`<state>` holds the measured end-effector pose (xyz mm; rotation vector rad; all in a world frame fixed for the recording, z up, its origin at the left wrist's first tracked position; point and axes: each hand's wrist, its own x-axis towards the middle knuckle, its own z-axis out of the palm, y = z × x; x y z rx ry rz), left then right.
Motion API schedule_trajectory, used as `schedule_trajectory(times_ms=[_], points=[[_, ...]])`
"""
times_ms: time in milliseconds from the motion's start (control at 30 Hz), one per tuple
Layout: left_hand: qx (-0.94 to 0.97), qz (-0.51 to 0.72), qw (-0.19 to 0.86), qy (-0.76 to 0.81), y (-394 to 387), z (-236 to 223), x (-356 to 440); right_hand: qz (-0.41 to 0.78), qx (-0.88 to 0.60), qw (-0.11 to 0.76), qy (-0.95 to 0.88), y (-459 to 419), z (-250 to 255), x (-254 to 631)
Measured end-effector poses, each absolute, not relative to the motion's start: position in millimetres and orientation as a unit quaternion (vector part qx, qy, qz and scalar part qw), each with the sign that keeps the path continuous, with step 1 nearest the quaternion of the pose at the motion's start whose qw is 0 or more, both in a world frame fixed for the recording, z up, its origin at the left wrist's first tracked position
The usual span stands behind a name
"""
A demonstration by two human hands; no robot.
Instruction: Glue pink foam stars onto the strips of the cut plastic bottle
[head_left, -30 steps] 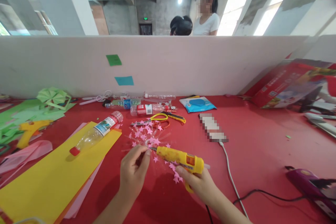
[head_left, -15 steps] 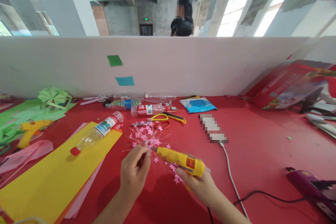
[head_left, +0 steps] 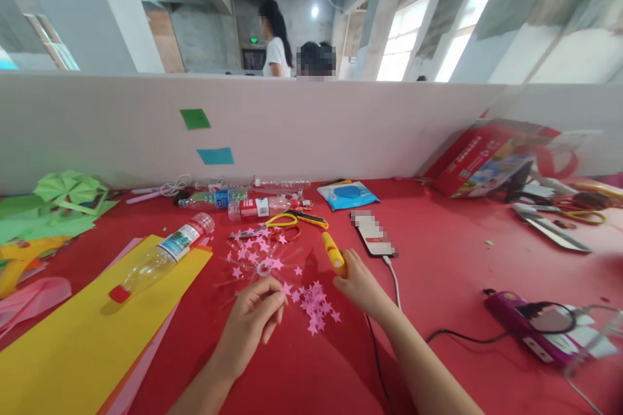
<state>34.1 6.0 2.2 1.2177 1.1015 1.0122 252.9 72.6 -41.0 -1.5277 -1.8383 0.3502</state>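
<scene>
My left hand (head_left: 257,312) is closed in a pinch, with a small pink star (head_left: 287,288) at its fingertips. Just beyond it, a clear plastic piece (head_left: 263,268) with a ring in the middle and strips fanning outward lies on the red table; pink stars dot its strips. To the right of my left hand is a loose pile of pink stars (head_left: 314,303). My right hand (head_left: 359,280) is wrapped round a yellow glue gun (head_left: 333,251), past the pile. The gun's handle is mostly hidden by the hand.
Scissors (head_left: 282,221) and a cutter knife (head_left: 311,219) lie behind the plastic piece. A bottle (head_left: 146,269) rests on yellow paper (head_left: 63,324) at left. At right are a wipes pack (head_left: 348,194), a phone (head_left: 372,233), a purple power strip (head_left: 530,331) and cables.
My right hand has swung the glue gun away from my left fingertips, up and to the right. The view has turned slightly right. My left hand stays pinched near the plastic piece.
</scene>
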Motion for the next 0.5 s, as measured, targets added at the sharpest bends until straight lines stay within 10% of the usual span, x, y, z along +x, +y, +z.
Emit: schedule_trajectory(times_ms=[333, 500], points=[[0.371, 0.403, 0.720, 0.425, 2, 9, 29, 0.039, -0.552, 0.385, -0.738, 67, -29, 238], [0.294, 0.379, 0.791, 0.381, 5, 5, 16, 0.065, -0.281, 0.404, -0.868, 26, 11, 201]])
